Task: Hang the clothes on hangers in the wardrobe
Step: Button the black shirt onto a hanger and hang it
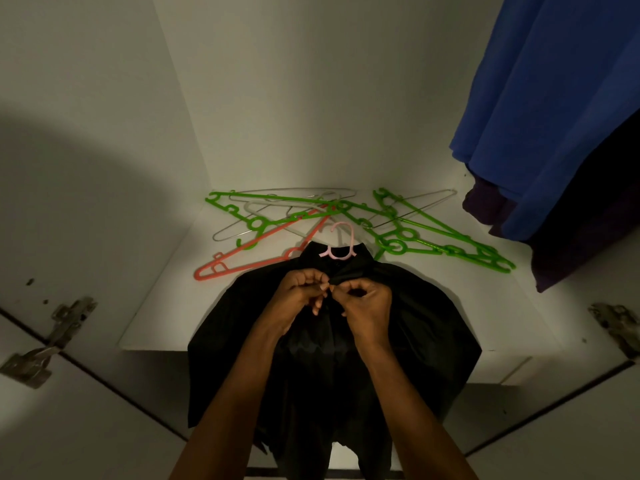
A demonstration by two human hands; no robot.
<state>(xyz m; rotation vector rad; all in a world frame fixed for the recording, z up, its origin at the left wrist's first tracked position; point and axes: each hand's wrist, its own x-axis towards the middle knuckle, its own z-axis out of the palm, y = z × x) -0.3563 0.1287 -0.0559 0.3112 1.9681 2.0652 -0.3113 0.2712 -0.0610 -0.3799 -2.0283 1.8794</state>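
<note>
**Both hands pinched at the shirt's collar**

Left hand (300,295) and right hand (366,304) meet at the middle of the black shirt (415,323), just below its collar, each with fingertips closed on a small fold of the dark cloth; the two hands almost touch. Whether a button sits between the fingers cannot be told.

One black shirt lies front-up on the white wardrobe shelf (166,306), collar to the far side, its lower half draped over the near edge of the shelf and hanging down. One pink hanger (341,242) is inside it: only the hook and neck loop show, poking out beyond the collar.

Loose hangers lie in a tangle on the shelf just beyond the shirt. Three green hangers (450,249) can be counted, moulded plastic with round loops and notches, one at far left and two at far right. One orange hanger (242,258) lies slanting at left, its right end hidden under the shirt's shoulder. Thin grey wire hangers (294,192) and a pale plastic one cross among them; their number is unclear.

At upper right a blue garment (540,109) hangs in soft folds, with a dark purple garment (588,237) beside it, both ending just above the shelf. Two metal hinges (65,320) sit on the side panels, left and right.
</note>
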